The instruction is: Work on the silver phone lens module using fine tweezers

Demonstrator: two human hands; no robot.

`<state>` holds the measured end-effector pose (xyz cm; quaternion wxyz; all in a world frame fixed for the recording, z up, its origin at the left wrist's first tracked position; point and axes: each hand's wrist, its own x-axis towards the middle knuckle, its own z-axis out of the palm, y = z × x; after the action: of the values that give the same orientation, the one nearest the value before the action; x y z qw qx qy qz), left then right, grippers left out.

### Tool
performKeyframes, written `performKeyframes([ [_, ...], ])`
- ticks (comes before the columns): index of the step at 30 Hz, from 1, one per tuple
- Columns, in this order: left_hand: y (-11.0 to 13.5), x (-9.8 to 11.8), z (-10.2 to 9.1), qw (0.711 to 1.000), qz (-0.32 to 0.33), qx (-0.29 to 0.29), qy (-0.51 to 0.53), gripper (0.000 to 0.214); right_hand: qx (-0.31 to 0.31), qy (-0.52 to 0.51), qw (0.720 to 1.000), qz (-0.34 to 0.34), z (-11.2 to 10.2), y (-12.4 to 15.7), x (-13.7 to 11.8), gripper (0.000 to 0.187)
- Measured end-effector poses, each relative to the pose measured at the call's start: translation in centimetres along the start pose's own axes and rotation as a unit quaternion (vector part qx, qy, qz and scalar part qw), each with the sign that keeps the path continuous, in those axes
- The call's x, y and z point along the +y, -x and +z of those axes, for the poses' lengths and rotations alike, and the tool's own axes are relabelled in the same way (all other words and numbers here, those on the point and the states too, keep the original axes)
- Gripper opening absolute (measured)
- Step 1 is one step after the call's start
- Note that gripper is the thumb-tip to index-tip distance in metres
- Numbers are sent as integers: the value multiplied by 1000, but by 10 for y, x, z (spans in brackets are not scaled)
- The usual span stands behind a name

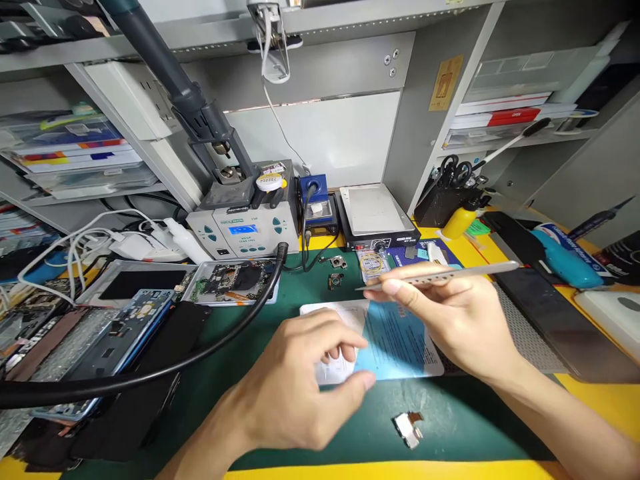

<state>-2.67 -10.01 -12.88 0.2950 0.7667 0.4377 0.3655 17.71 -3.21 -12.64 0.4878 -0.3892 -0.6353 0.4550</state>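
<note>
My left hand (310,380) hovers over the left part of a printed blue and white card (395,340). Its thumb and curled fingers are apart, with nothing between them. In my right hand (460,313), above the card's right side, is a pair of metal tweezers (460,272), held like a pen with the tip pointing left. I see nothing at the tip. On the green mat (345,423) in front of the card lies a small camera module (409,428) with a brown flex tail. Two small parts, a round-centred one (335,281) and a metal one (336,262), lie behind the card.
A thick black hose (240,320) curves across the left from a hot-air station (245,230). Opened phones, including a blue frame (115,347), and a tray of boards (230,283) lie left. A heating plate (373,210) stands behind; a dark phone (555,320) lies right.
</note>
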Motion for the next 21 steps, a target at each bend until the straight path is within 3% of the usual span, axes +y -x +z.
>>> performKeyframes([
  [2, 7, 3, 15, 989, 115, -32, -83, 10, 5, -16, 1000, 9, 1, -3, 3, 13],
  [4, 15, 3, 32, 969, 171, -73, -162, 12, 8, -37, 999, 16, 1, -5, 6, 14],
  [6, 23, 2, 49, 946, 192, -109, -237, 16, 9, -58, 998, 19, 1, -8, 8, 12],
  [9, 30, -1, 66, 924, 215, -119, -291, 15, 16, -76, 997, 19, 1, -13, 11, 14],
  [13, 27, -1, 70, 927, 230, -93, -280, 11, 12, -78, 997, 26, -1, -18, 14, 14],
  [17, 15, -1, 47, 980, 143, -27, -133, 4, 8, -99, 994, 33, -4, -20, 16, 14],
  [19, 8, -3, 31, 998, 34, 21, -39, 6, 4, -117, 992, 39, -5, -20, 16, 14],
  [21, 3, -6, 18, 988, -110, 47, 102, 9, -1, -137, 990, 44, -6, -19, 16, 14],
])
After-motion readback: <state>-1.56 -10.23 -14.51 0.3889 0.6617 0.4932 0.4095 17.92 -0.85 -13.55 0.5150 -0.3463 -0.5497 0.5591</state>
